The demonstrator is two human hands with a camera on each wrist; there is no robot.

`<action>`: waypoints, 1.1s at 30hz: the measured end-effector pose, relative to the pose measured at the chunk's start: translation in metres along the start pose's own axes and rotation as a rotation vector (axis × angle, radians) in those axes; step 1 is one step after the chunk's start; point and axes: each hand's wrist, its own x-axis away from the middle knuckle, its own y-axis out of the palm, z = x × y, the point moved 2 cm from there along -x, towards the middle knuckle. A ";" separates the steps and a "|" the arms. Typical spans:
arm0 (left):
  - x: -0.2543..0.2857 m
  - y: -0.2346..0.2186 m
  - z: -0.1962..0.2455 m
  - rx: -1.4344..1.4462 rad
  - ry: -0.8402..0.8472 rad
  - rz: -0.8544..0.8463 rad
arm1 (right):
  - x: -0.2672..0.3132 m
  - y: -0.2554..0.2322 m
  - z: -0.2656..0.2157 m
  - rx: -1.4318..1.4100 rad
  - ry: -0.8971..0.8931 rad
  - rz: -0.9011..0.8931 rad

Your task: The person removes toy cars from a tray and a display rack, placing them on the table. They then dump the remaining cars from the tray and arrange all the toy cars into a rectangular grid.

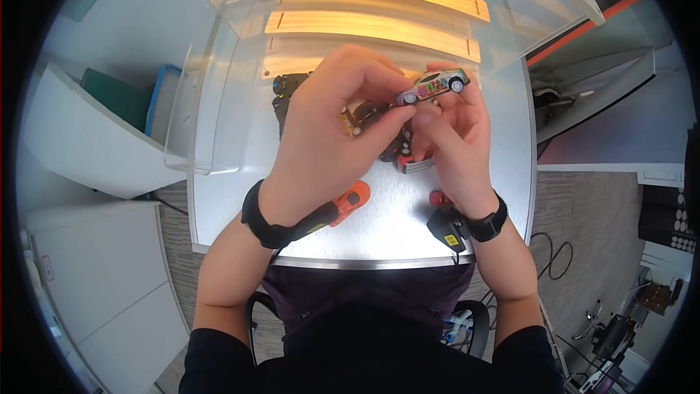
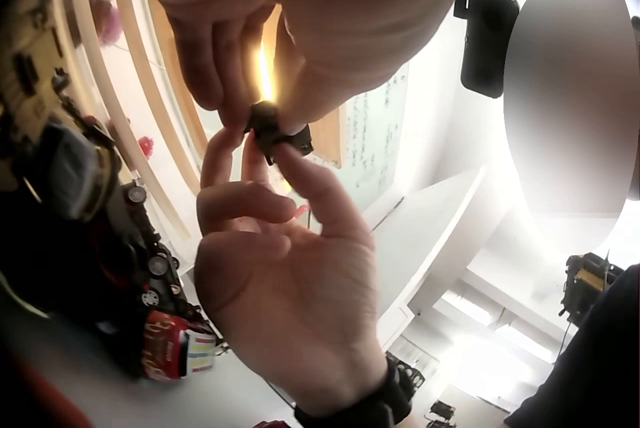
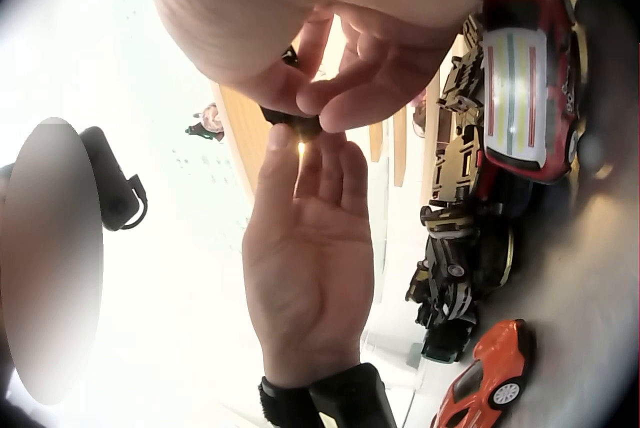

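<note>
A small toy car (image 1: 435, 86) with a colourful patterned side is held up above the table by both hands. My left hand (image 1: 328, 128) pinches its left end between thumb and fingertips. My right hand (image 1: 461, 138) grips it from the right, thumb below and fingers behind. In the left wrist view the car (image 2: 272, 133) shows only as a dark shape between the fingertips of both hands. In the right wrist view the fingers cover most of it.
Beneath the hands lies a cluster of toy cars, with a red one (image 3: 515, 98) striped on its roof. Nearer the front edge is an orange car (image 1: 353, 203). Wooden slats (image 1: 372, 29) stand at the back, a clear bin (image 1: 211, 102) at left.
</note>
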 end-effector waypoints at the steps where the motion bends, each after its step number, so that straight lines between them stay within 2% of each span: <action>1: 0.000 -0.001 -0.001 -0.038 0.024 0.003 | 0.001 0.003 -0.001 -0.033 -0.005 -0.024; 6: 0.002 0.002 0.002 -0.287 0.179 -0.019 | 0.001 0.003 -0.003 0.002 0.073 -0.043; 12: 0.001 0.002 0.007 -0.364 0.236 -0.003 | -0.001 0.000 -0.001 -0.010 0.068 -0.093; 15: 0.002 0.002 0.002 -0.403 0.323 0.009 | -0.002 0.000 -0.003 -0.023 0.072 -0.119; 18: 0.003 0.001 0.004 -0.433 0.300 -0.009 | -0.002 0.003 -0.003 -0.043 0.064 -0.123; 29: -0.006 -0.004 0.005 -0.364 0.325 -0.108 | 0.001 0.007 -0.007 0.074 -0.079 -0.127; 33: -0.007 0.000 0.001 -0.308 0.375 -0.132 | 0.002 0.002 -0.006 0.052 0.011 -0.126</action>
